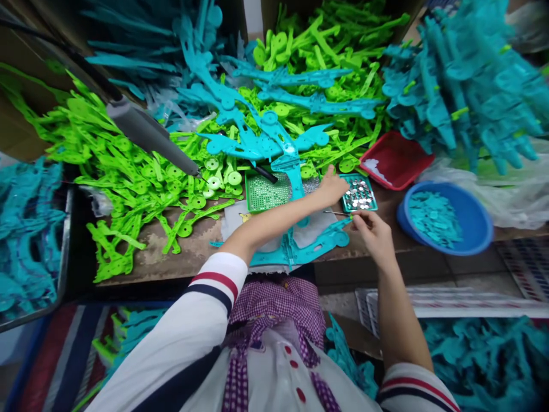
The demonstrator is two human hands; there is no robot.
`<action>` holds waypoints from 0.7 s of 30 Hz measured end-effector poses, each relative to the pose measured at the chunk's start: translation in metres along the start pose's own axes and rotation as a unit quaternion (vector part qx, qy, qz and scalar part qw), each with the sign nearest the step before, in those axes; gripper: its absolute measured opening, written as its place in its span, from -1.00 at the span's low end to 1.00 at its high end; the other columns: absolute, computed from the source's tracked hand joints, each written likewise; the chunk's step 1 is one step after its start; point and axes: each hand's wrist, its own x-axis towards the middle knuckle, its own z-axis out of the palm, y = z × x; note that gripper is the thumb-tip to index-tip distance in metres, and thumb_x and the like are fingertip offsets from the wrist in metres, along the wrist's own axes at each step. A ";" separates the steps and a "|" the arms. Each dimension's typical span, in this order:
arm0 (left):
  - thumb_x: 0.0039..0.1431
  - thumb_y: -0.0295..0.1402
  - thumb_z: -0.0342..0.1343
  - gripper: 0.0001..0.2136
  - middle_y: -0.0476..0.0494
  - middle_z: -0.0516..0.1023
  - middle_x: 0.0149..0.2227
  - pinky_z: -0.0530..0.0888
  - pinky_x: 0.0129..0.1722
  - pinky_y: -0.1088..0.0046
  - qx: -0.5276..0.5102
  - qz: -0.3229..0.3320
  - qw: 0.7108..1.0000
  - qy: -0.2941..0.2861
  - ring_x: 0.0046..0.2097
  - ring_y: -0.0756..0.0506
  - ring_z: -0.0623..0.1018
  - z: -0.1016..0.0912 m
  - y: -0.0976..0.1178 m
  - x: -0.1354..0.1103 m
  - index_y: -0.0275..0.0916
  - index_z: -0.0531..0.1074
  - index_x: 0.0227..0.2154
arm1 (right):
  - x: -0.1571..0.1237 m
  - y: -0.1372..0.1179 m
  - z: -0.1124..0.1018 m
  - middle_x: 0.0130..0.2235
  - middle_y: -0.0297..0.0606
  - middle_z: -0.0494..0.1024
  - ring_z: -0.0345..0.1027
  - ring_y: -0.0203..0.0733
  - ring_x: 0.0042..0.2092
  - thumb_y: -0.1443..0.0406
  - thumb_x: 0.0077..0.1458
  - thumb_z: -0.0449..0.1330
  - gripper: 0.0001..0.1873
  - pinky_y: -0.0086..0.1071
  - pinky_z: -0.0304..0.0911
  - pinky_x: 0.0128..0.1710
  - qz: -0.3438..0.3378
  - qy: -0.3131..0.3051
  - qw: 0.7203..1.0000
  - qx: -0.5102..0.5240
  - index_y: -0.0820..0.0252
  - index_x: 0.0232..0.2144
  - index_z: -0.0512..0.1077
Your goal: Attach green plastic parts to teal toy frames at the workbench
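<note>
My left hand (331, 187) reaches across the table and rests, fingers curled, at the edge of a small teal tray (359, 194) full of shiny round metal pieces. My right hand (374, 232) is pinched on a thin metal pin or tool (337, 213) just below that tray. Under my left forearm lies a teal plastic part (300, 246) on a white cloth. A green perforated tray (266, 193) with a dark tool lying on it sits to the left of my left hand.
Heaps of lime-green plastic parts (128, 171) and teal parts (463, 80) cover the table. A red tray (397, 160) and a blue bowl (446, 220) of teal discs stand at right. A grey powered tool (150, 134) hangs at left. More teal parts lie on the floor.
</note>
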 end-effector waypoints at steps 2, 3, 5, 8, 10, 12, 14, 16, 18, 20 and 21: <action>0.25 -0.64 -0.06 -0.66 -0.31 0.66 -0.21 0.12 0.28 -0.18 0.007 0.000 1.000 0.011 -0.01 -0.26 0.56 0.001 0.003 -0.004 -0.28 0.62 -0.19 | -0.013 0.008 0.006 -0.28 -0.21 0.60 0.48 -0.14 -0.32 -0.12 0.15 0.17 -0.51 -0.23 0.41 -0.24 0.025 -0.009 0.999 0.040 0.15 -0.18 0.48; 0.24 -0.65 -0.07 -0.65 -0.31 0.65 -0.21 0.14 0.27 -0.17 0.010 0.005 1.000 0.014 -0.01 -0.27 0.55 -0.001 0.003 -0.005 -0.28 0.61 -0.19 | -0.018 0.012 0.010 -0.27 -0.20 0.60 0.49 -0.13 -0.31 -0.13 0.13 0.19 -0.50 -0.23 0.42 -0.24 0.032 -0.007 0.998 0.054 0.15 -0.17 0.47; 0.23 -0.64 -0.07 -0.66 -0.30 0.65 -0.20 0.15 0.25 -0.16 0.008 0.013 1.000 0.020 0.00 -0.28 0.54 -0.009 0.003 -0.010 -0.28 0.60 -0.19 | -0.026 0.017 0.019 -0.30 -0.20 0.60 0.51 -0.12 -0.30 -0.14 0.11 0.20 -0.49 -0.22 0.44 -0.25 0.040 0.015 0.997 0.069 0.16 -0.18 0.46; 0.30 -0.61 -0.13 -0.66 -0.29 0.61 -0.11 0.16 0.25 -0.09 -0.020 -0.002 0.998 0.066 0.02 -0.25 0.52 -0.030 0.010 -0.033 -0.28 0.54 -0.11 | -0.028 0.018 0.027 -0.33 -0.19 0.60 0.49 -0.12 -0.33 -0.14 0.13 0.18 -0.50 -0.24 0.43 -0.28 0.038 0.056 0.997 0.032 0.17 -0.23 0.46; 0.35 -0.57 -0.19 -0.65 -0.28 0.55 -0.03 0.20 0.23 0.01 -0.064 -0.019 0.991 0.115 0.04 -0.21 0.50 -0.041 0.022 -0.066 -0.28 0.46 0.00 | -0.026 0.017 0.028 -0.34 -0.19 0.60 0.47 -0.14 -0.35 -0.13 0.15 0.16 -0.52 -0.26 0.42 -0.29 0.029 0.054 0.998 -0.003 0.16 -0.27 0.46; 0.42 -0.50 -0.22 -0.68 -0.26 0.52 0.02 0.29 0.19 0.15 -0.125 -0.029 0.981 0.145 0.07 -0.16 0.48 -0.042 0.036 -0.105 -0.27 0.39 0.05 | -0.024 0.015 0.027 -0.36 -0.19 0.60 0.46 -0.15 -0.37 -0.11 0.15 0.15 -0.54 -0.27 0.42 -0.29 0.019 0.042 0.999 -0.022 0.16 -0.30 0.46; 0.46 -0.43 -0.22 -0.73 -0.25 0.51 0.01 0.39 0.09 0.29 -0.195 -0.051 0.970 0.135 0.05 -0.12 0.50 -0.031 0.050 -0.141 -0.28 0.35 0.02 | -0.022 0.014 0.026 -0.38 -0.20 0.59 0.44 -0.16 -0.38 -0.10 0.13 0.16 -0.56 -0.27 0.41 -0.29 0.019 0.045 0.998 -0.027 0.16 -0.34 0.46; 0.48 -0.42 -0.23 -0.75 -0.25 0.52 -0.02 0.44 0.00 0.39 -0.256 -0.099 0.955 0.115 -0.01 -0.07 0.53 -0.012 0.059 -0.162 -0.30 0.31 0.02 | -0.020 0.015 0.026 -0.40 -0.21 0.57 0.43 -0.16 -0.39 -0.09 0.11 0.17 -0.56 -0.28 0.39 -0.31 0.030 0.055 0.998 -0.027 0.16 -0.36 0.45; 0.48 -0.43 -0.25 -0.75 -0.24 0.53 -0.04 0.46 -0.04 0.41 -0.283 -0.145 0.943 0.100 -0.03 -0.06 0.54 0.008 0.062 -0.168 -0.30 0.28 0.05 | -0.019 0.015 0.026 -0.42 -0.21 0.56 0.43 -0.15 -0.40 -0.09 0.10 0.17 -0.56 -0.29 0.37 -0.32 0.034 0.053 0.997 -0.034 0.16 -0.36 0.46; 0.47 -0.44 -0.24 -0.75 -0.25 0.53 -0.02 0.46 -0.01 0.39 -0.268 -0.164 0.945 0.091 0.00 -0.08 0.53 0.024 0.062 -0.163 -0.29 0.27 0.07 | -0.018 0.016 0.026 -0.41 -0.21 0.57 0.43 -0.15 -0.39 -0.10 0.12 0.16 -0.55 -0.28 0.37 -0.31 0.021 0.037 0.998 -0.045 0.16 -0.35 0.46; 0.46 -0.46 -0.21 -0.75 -0.25 0.52 0.01 0.44 0.03 0.37 -0.251 -0.162 0.950 0.088 0.04 -0.09 0.52 0.031 0.062 -0.160 -0.29 0.28 0.07 | -0.017 0.016 0.026 -0.39 -0.20 0.58 0.44 -0.14 -0.38 -0.10 0.13 0.15 -0.55 -0.27 0.37 -0.29 0.009 0.025 0.998 -0.053 0.16 -0.33 0.46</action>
